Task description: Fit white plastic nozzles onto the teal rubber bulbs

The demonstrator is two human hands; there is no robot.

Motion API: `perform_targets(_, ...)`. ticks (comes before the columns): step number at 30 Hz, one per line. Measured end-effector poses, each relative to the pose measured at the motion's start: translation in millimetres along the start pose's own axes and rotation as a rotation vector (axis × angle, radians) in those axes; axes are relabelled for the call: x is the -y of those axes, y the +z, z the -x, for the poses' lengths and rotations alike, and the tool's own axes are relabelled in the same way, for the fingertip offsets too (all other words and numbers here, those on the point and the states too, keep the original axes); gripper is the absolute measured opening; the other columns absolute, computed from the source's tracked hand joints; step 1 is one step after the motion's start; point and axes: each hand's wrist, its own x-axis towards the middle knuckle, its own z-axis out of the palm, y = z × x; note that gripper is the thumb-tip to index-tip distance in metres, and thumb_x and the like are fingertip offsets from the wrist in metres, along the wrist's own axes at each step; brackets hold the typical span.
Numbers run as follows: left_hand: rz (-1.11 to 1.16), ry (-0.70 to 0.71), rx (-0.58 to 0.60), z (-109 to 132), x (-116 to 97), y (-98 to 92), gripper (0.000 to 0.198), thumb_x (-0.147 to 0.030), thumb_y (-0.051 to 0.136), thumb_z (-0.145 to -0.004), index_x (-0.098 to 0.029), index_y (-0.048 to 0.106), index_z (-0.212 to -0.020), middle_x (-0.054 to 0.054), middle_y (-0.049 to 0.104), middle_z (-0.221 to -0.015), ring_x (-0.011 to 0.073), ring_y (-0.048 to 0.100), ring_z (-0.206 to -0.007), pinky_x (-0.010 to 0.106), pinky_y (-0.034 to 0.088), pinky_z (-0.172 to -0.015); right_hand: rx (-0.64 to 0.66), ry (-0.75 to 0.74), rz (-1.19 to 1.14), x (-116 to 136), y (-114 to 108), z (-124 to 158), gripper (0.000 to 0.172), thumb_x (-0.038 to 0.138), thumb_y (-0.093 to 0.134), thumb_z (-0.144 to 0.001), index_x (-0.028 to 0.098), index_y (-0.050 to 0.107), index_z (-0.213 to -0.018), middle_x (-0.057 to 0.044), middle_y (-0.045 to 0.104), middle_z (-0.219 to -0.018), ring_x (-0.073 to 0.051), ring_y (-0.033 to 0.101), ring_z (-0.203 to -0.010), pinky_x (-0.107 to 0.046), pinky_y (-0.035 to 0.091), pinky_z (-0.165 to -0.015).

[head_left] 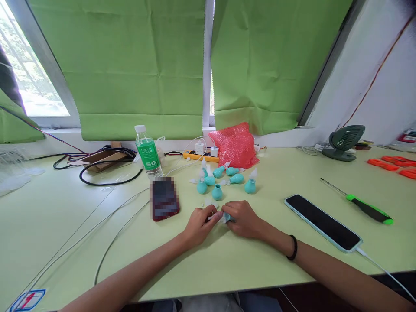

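Near the table's front middle, my right hand (243,219) is closed around a small teal squeeze bulb (229,217), mostly hidden by the fingers. My left hand (199,224) meets it from the left, thumb and fingers pinched on a translucent nozzle (223,220) at the bulb's end. Whether nozzle and bulb are joined cannot be made out. Just beyond my hands stands an open-topped teal bulb (217,192) without a nozzle. Several more bulbs surround it; one with an upright nozzle (250,186) stands to the right, while others lie on their sides.
A dark red phone (165,199) lies left of the bulbs, with a water bottle (148,151) behind it. At the back are a red bubble-wrap bag (236,145) and a power strip (201,156). To the right lie a charging phone (321,221) and a screwdriver (370,209).
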Motion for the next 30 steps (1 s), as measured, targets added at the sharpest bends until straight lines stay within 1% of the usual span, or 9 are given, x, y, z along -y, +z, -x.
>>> perform_targets(2,0.036,-0.015,0.058,-2.1,0.2,0.5,0.035,-0.041,0.029,-0.082,-0.017,0.041,-0.058,-0.005,0.041,-0.045,0.0073,0.035,-0.042,0.019,0.027,-0.045,0.019,0.003,0.025,-0.1,2.0,1.8,0.003,0.014,0.044,-0.059,0.017,0.043,-0.059,0.001,0.049,-0.054,-0.011,0.042,-0.049,-0.024,0.017,-0.046)
perform_targets(6,0.230,-0.046,0.149,-5.1,1.7,-0.8,0.042,-0.044,0.025,-0.082,-0.016,0.039,-0.054,-0.004,0.041,-0.041,0.0068,0.035,-0.040,0.019,0.029,-0.044,-0.014,-0.033,-0.023,-1.6,6.4,2.9,0.017,0.025,0.045,-0.069,0.017,0.040,-0.055,0.001,0.048,-0.049,-0.009,0.040,-0.045,-0.024,0.016,-0.045)
perform_targets(10,0.496,-0.185,0.198,-8.5,7.7,-1.2,0.049,-0.050,0.020,-0.081,-0.016,0.038,-0.050,-0.004,0.039,-0.035,0.0062,0.032,-0.032,0.019,0.026,-0.037,-0.067,-0.075,-0.118,-3.8,10.7,1.6,0.022,0.028,0.042,-0.073,0.017,0.039,-0.055,0.002,0.046,-0.048,-0.008,0.038,-0.044,-0.023,0.019,-0.045)
perform_targets(13,0.601,-0.268,0.144,-12.8,12.6,-6.5,0.053,-0.053,0.015,-0.080,-0.016,0.038,-0.050,-0.004,0.036,-0.031,0.0066,0.029,-0.028,0.019,0.023,-0.033,-0.131,-0.104,-0.178,-5.1,10.3,1.7,0.015,0.023,0.043,-0.068,0.017,0.038,-0.055,0.003,0.043,-0.047,-0.008,0.037,-0.044,-0.022,0.021,-0.046)
perform_targets(16,0.408,-0.203,-0.150,-16.4,18.1,-17.0,0.048,-0.050,0.021,-0.081,-0.015,0.044,-0.058,-0.004,0.039,-0.037,0.0072,0.034,-0.034,0.019,0.027,-0.038,-0.185,-0.040,-0.237,-4.2,5.8,3.0,0.005,0.019,0.044,-0.061,0.018,0.041,-0.065,0.003,0.044,-0.052,-0.009,0.037,-0.046,-0.022,0.025,-0.047)
perform_targets(19,-0.019,-0.092,-0.396,-17.9,26.2,-24.3,0.029,-0.041,0.041,-0.077,-0.016,0.054,-0.081,-0.002,0.051,-0.058,0.0085,0.042,-0.047,0.020,0.033,-0.048,-0.171,0.055,-0.293,-1.7,0.6,3.5,0.021,0.017,0.044,-0.057,0.019,0.038,-0.077,0.003,0.044,-0.058,-0.010,0.037,-0.047,-0.022,0.028,-0.048)
perform_targets(24,-0.366,-0.057,-0.268,-18.0,41.0,-16.3,0.024,-0.024,0.049,-0.072,-0.020,0.057,-0.094,0.005,0.056,-0.089,0.0182,0.051,-0.077,0.030,0.041,-0.068,-0.130,0.143,-0.327,-0.1,-1.3,0.2,0.021,0.017,0.044,-0.062,0.019,0.037,-0.082,0.001,0.048,-0.065,-0.012,0.043,-0.052,-0.023,0.033,-0.051)
perform_targets(27,-0.357,0.034,-0.245,-17.4,42.3,-9.8,0.032,-0.015,0.050,-0.068,-0.017,0.055,-0.100,0.008,0.053,-0.097,0.0216,0.046,-0.093,0.034,0.039,-0.080,-0.143,0.155,-0.352,-0.8,1.6,-1.9,0.020,0.019,0.047,-0.068,0.019,0.042,-0.087,-0.002,0.055,-0.076,-0.015,0.051,-0.066,-0.025,0.039,-0.060)
perform_targets(30,-0.296,0.119,-0.317,-14.6,34.8,-8.8,0.032,-0.011,0.049,-0.067,-0.016,0.054,-0.098,0.008,0.050,-0.100,0.0200,0.044,-0.094,0.034,0.038,-0.083,-0.180,0.116,-0.352,-1.2,5.8,-1.8,0.024,0.023,0.048,-0.072,0.020,0.045,-0.095,-0.004,0.058,-0.089,-0.017,0.055,-0.080,-0.028,0.041,-0.070)
